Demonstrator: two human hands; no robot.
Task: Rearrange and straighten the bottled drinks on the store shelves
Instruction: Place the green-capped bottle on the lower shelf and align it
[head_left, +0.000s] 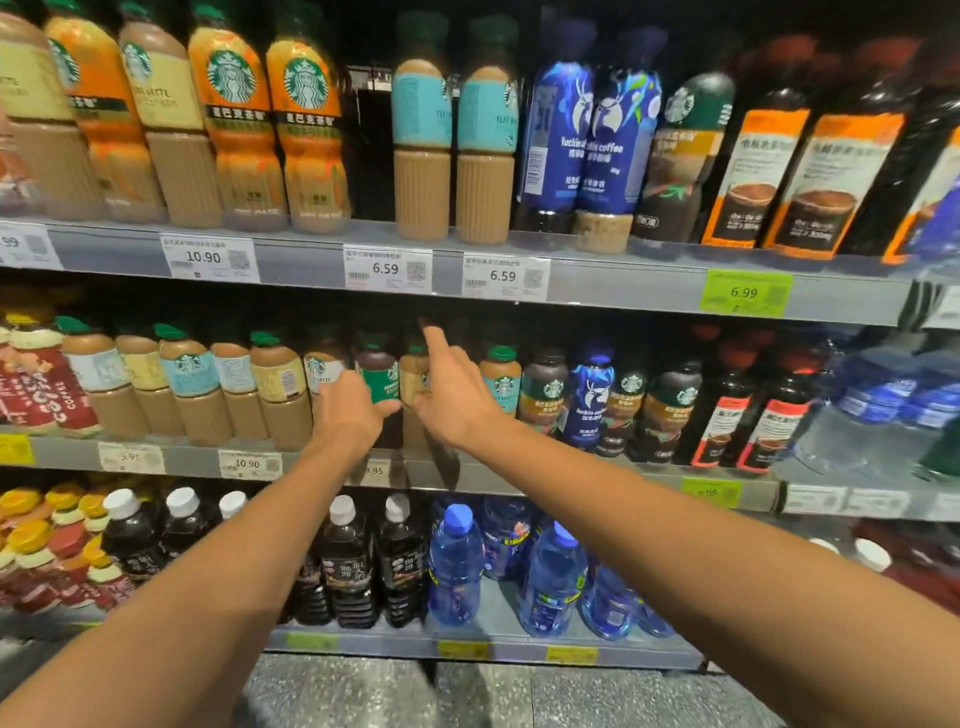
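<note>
Head view looks at three store shelves of bottled drinks, with both bare arms reaching to the middle shelf (467, 470). Left hand (349, 415) sits at the front of a dark bottle with a green label (380, 375), thumb running along its lower part and fingers curled toward its left side; how firm the grip is I cannot tell, since the fingertips are hidden behind the hand. Right hand (457, 397) is just beside it, forefinger stretched up and back into the shelf, the other fingers loosely bent near a tan bottle (414, 379); whether it touches that bottle is unclear. Around them stands a row of green-capped coffee bottles, some turned at different angles. On the top shelf (291, 249) stand orange-labelled bottles (236, 111) and blue ones (613, 140). Clear blue bottles (454, 566) stand on the bottom shelf.
</note>
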